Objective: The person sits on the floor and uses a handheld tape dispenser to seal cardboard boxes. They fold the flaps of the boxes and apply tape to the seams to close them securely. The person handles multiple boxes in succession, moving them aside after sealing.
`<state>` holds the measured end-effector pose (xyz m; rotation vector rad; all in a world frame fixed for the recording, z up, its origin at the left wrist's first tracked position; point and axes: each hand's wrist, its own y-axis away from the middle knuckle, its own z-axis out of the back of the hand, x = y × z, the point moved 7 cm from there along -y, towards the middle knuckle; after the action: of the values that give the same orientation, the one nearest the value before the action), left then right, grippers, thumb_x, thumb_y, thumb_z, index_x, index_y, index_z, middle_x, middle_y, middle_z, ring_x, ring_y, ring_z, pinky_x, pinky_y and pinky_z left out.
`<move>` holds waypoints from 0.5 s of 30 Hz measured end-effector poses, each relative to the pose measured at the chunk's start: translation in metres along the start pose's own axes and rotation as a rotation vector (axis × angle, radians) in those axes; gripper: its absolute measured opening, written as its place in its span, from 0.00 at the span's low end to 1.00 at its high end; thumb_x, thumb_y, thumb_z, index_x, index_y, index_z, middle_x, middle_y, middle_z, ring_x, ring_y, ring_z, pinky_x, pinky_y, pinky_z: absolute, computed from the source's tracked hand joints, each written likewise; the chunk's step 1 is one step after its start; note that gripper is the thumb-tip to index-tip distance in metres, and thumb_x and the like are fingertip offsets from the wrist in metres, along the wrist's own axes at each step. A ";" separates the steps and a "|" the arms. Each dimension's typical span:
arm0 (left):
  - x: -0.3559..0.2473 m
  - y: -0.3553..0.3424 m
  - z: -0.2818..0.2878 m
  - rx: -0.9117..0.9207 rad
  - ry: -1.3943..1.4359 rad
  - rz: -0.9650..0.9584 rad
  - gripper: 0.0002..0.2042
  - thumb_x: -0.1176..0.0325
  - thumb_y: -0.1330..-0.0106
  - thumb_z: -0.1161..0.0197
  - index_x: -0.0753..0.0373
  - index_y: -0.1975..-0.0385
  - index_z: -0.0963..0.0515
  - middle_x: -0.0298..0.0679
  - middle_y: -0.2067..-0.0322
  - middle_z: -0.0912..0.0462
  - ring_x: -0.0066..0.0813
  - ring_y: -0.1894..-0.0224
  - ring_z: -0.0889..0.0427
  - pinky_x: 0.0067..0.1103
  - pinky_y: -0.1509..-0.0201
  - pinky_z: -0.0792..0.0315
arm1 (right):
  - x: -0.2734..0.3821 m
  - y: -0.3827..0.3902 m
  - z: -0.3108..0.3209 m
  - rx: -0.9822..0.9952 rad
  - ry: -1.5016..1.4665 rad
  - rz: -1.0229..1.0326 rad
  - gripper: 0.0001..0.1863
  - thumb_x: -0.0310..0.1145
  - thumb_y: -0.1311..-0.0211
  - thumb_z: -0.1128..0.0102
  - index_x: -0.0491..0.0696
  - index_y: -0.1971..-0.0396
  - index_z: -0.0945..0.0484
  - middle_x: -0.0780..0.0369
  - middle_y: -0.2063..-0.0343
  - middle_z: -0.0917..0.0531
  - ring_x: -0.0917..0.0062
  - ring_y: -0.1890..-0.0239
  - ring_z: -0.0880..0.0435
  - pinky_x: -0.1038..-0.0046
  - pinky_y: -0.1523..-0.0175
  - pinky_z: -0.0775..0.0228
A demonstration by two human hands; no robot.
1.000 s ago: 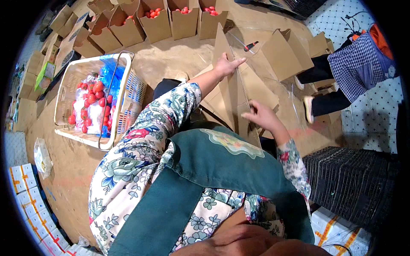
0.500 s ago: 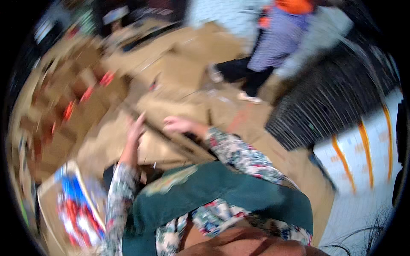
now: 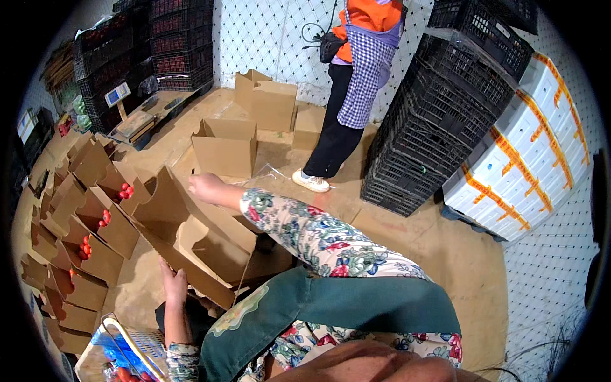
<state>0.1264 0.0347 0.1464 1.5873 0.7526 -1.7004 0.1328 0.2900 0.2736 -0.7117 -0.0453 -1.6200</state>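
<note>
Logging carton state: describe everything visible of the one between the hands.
The carton is brown, apparently cardboard, open on top; a lighter flap shows inside, with no goods visible. It sits diagonally, left of centre, left hand against its left panel, right hand by its far edge; its underside is hidden.

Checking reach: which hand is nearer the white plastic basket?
Left. The left hand is just beyond the white plastic basket; the right hand is farther off, across the open cardboard box between them.
</note>
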 end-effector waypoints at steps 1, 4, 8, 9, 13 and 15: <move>-0.002 0.005 -0.003 0.001 0.041 0.014 0.36 0.84 0.48 0.54 0.64 0.36 0.56 0.46 0.42 0.43 0.34 0.44 0.36 0.23 0.43 0.38 | -0.001 -0.003 -0.011 0.030 -0.002 0.000 0.11 0.35 0.47 0.47 0.41 0.72 0.29 0.48 0.76 0.23 0.53 0.72 0.23 0.57 0.65 0.31; 0.033 -0.002 0.018 -0.205 -0.337 -0.025 0.34 0.83 0.48 0.52 0.68 0.37 0.53 0.51 0.42 0.42 0.42 0.40 0.40 0.28 0.37 0.46 | 0.000 -0.007 -0.058 0.221 0.061 0.037 0.18 0.38 0.47 0.44 0.42 0.60 0.29 0.48 0.70 0.22 0.54 0.65 0.22 0.59 0.59 0.30; -0.041 0.028 0.020 -0.262 -0.824 -0.364 0.36 0.79 0.51 0.47 0.70 0.38 0.50 0.57 0.39 0.46 0.52 0.36 0.49 0.33 0.34 0.52 | -0.004 0.018 -0.102 0.152 0.115 0.312 0.19 0.40 0.49 0.40 0.40 0.64 0.29 0.50 0.64 0.23 0.57 0.64 0.22 0.60 0.60 0.30; -0.092 0.057 0.015 -0.455 -0.830 -0.498 0.33 0.79 0.51 0.46 0.68 0.40 0.44 0.57 0.42 0.42 0.53 0.38 0.45 0.34 0.35 0.50 | 0.003 0.028 -0.102 0.189 0.005 0.228 0.20 0.41 0.47 0.40 0.40 0.61 0.29 0.52 0.62 0.23 0.61 0.60 0.23 0.62 0.57 0.30; -0.088 0.068 -0.014 0.215 -0.932 -0.602 0.22 0.78 0.48 0.52 0.62 0.50 0.31 0.50 0.51 0.28 0.48 0.48 0.31 0.33 0.44 0.36 | 0.025 0.085 -0.054 0.533 -0.087 -0.091 0.31 0.37 0.54 0.36 0.44 0.48 0.32 0.54 0.60 0.21 0.69 0.60 0.23 0.67 0.56 0.30; -0.081 0.083 -0.053 0.583 -1.145 -0.362 0.13 0.62 0.39 0.50 0.62 0.63 0.24 0.49 0.68 0.20 0.49 0.66 0.22 0.36 0.64 0.28 | 0.008 0.105 -0.024 0.295 -0.115 -0.150 0.20 0.39 0.52 0.39 0.44 0.58 0.25 0.58 0.77 0.20 0.71 0.74 0.21 0.68 0.66 0.29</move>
<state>0.2265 0.0343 0.2253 0.5057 -0.0816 -2.8005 0.2180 0.2521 0.2192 -0.5815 -0.4212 -1.6681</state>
